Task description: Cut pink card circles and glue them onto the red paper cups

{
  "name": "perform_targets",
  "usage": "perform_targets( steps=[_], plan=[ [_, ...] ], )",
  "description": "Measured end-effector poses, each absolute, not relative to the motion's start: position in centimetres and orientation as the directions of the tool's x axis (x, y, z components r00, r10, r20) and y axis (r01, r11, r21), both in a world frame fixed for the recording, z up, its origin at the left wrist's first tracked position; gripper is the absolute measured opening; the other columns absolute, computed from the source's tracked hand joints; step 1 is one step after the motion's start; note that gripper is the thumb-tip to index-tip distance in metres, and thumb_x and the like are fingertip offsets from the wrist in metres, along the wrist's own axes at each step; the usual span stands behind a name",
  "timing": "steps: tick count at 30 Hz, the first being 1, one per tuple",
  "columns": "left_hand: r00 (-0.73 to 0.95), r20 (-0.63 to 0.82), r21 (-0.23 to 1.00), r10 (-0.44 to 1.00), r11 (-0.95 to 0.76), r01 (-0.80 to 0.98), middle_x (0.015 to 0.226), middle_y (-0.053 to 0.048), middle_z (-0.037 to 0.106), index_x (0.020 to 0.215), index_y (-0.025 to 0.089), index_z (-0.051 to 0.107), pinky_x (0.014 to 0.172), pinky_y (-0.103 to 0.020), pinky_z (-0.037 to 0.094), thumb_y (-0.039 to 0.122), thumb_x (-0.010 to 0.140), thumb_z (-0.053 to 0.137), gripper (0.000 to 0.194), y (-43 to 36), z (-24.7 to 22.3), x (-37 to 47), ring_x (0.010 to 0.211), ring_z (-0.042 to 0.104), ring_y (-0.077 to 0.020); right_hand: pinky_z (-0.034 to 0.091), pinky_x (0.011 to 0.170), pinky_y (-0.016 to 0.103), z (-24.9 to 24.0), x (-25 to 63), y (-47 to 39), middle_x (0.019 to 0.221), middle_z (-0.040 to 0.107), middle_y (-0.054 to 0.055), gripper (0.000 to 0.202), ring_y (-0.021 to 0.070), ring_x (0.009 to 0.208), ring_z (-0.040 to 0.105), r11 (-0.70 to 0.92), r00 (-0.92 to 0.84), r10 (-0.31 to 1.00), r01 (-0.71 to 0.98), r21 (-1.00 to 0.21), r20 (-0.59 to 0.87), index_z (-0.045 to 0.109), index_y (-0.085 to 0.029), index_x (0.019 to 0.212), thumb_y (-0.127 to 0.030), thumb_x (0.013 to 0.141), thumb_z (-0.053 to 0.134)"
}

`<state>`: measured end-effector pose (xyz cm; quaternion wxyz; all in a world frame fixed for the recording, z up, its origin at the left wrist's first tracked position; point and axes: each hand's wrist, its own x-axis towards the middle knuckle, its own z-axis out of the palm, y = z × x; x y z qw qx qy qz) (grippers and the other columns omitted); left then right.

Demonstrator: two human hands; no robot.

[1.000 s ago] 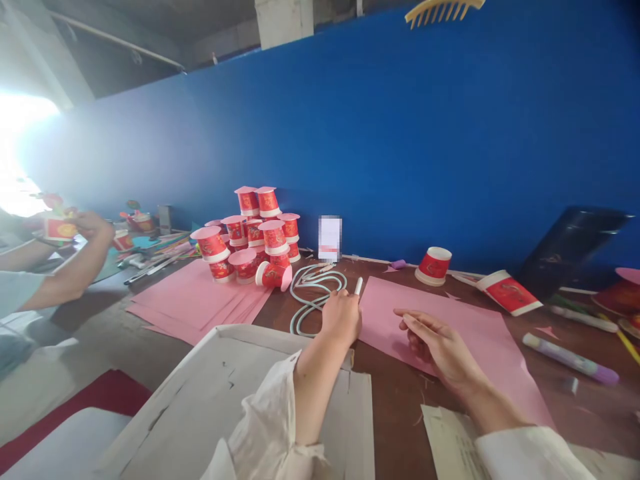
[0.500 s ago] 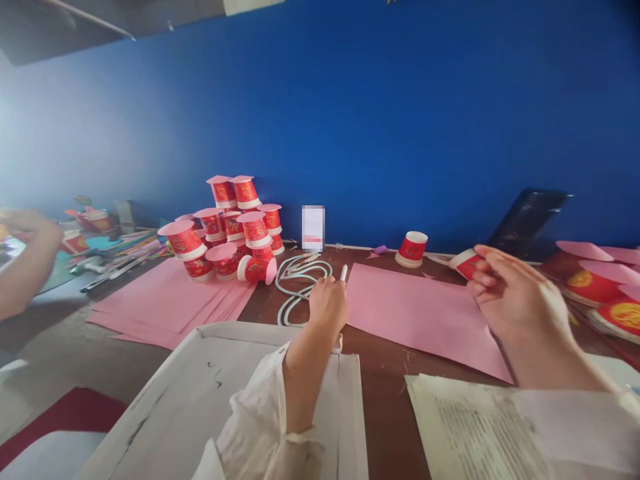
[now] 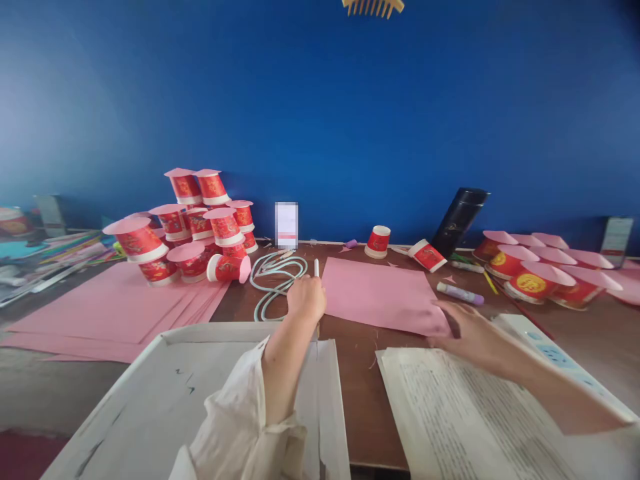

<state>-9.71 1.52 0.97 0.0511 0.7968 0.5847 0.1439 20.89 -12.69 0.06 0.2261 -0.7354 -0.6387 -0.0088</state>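
Note:
My left hand (image 3: 306, 298) is closed around a slim white pen (image 3: 316, 268), its end sticking up above the fist. It rests at the left edge of a pink paper sheet (image 3: 377, 293), beside a coiled pale cable (image 3: 265, 280). My right hand (image 3: 463, 327), slightly blurred, is at the sheet's right corner with thumb and fingers apart. Whether it touches the paper I cannot tell. Beyond the sheet, one red paper cup (image 3: 427, 257) lies on its side and another red cup (image 3: 379, 242) stands upside down.
Red cups with pink paper tops are stacked (image 3: 193, 223) at left, near pink sheets (image 3: 115, 300). More topped cups (image 3: 533, 280) sit at right. Also around are a black bottle (image 3: 460, 217), glue stick (image 3: 460, 293), power strip (image 3: 555, 357), printed pages (image 3: 450, 407) and a white box lid (image 3: 150, 400).
My right hand has let go of the red cup, which now lies on its side by the black bottle. That hand has come down to the sheet's right corner. The view has turned right.

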Motion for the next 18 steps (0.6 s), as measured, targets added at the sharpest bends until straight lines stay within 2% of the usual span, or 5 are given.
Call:
perform_targets(
  steps=[2, 5, 10, 14, 18],
  plan=[
    [0.317, 0.227, 0.237, 0.921, -0.368, 0.899, 0.105, -0.013, 0.064, 0.102, 0.018, 0.069, 0.081, -0.034, 0.047, 0.025, 0.085, 0.051, 0.026, 1.3, 1.0, -9.6, 0.101, 0.058, -0.0272, 0.047, 0.089, 0.045, -0.7, 18.9, -13.2, 0.134, 0.056, 0.014, 0.066, 0.0339, 0.115, 0.058, -0.081, 0.118, 0.973, 0.979, -0.188, 0.199, 0.052, -0.022, 0.135, -0.028, 0.070, 0.062],
    [0.419, 0.299, 0.231, 0.857, -0.491, 0.840, 0.105, -0.012, 0.062, 0.106, 0.020, 0.069, 0.086, -0.034, 0.046, 0.017, 0.083, 0.049, 0.030, 0.9, 1.2, -9.5, 0.103, 0.056, -0.0254, 0.037, 0.099, 0.053, -0.7, 16.9, -13.0, 0.143, 0.048, 0.015, 0.070, 0.0339, 0.128, 0.047, -0.082, 0.082, 0.984, 0.997, -0.011, 0.161, 0.044, -0.018, 0.141, -0.016, 0.072, 0.050],
    [0.415, 0.312, 0.248, 0.854, -0.495, 0.833, 0.105, -0.014, 0.063, 0.105, 0.016, 0.069, 0.085, -0.034, 0.047, 0.010, 0.081, 0.046, 0.034, 1.0, 1.2, -9.6, 0.103, 0.056, -0.0263, 0.026, 0.102, 0.059, -0.4, 17.2, -11.7, 0.116, 0.068, 0.011, 0.049, 0.0298, 0.104, 0.063, -0.055, 0.032, 0.981, 0.992, 0.117, 0.190, 0.064, -0.022, 0.118, -0.008, 0.075, 0.045],
    [0.382, 0.247, 0.265, 0.890, -0.441, 0.857, 0.097, -0.015, 0.065, 0.098, 0.013, 0.068, 0.082, -0.036, 0.047, 0.012, 0.083, 0.042, 0.030, 1.2, 1.3, -9.6, 0.097, 0.060, -0.0275, 0.029, 0.102, 0.049, 0.6, 18.1, -10.7, 0.103, 0.071, 0.005, 0.030, 0.0258, 0.099, 0.062, -0.048, -0.003, 0.905, 0.993, 0.109, 0.426, 0.072, -0.025, 0.093, -0.015, 0.084, 0.044],
    [0.255, 0.221, 0.319, 0.941, -0.317, 0.893, 0.099, -0.016, 0.067, 0.099, 0.014, 0.065, 0.078, -0.036, 0.048, 0.023, 0.090, 0.039, 0.029, 1.3, 1.9, -9.9, 0.096, 0.063, -0.0281, 0.038, 0.099, 0.045, 2.9, 18.0, -9.1, 0.112, 0.067, 0.006, 0.028, 0.0275, 0.110, 0.056, -0.100, 0.148, 0.731, 0.989, -0.109, 0.666, 0.074, -0.025, 0.093, -0.019, 0.082, 0.050]
  ],
)
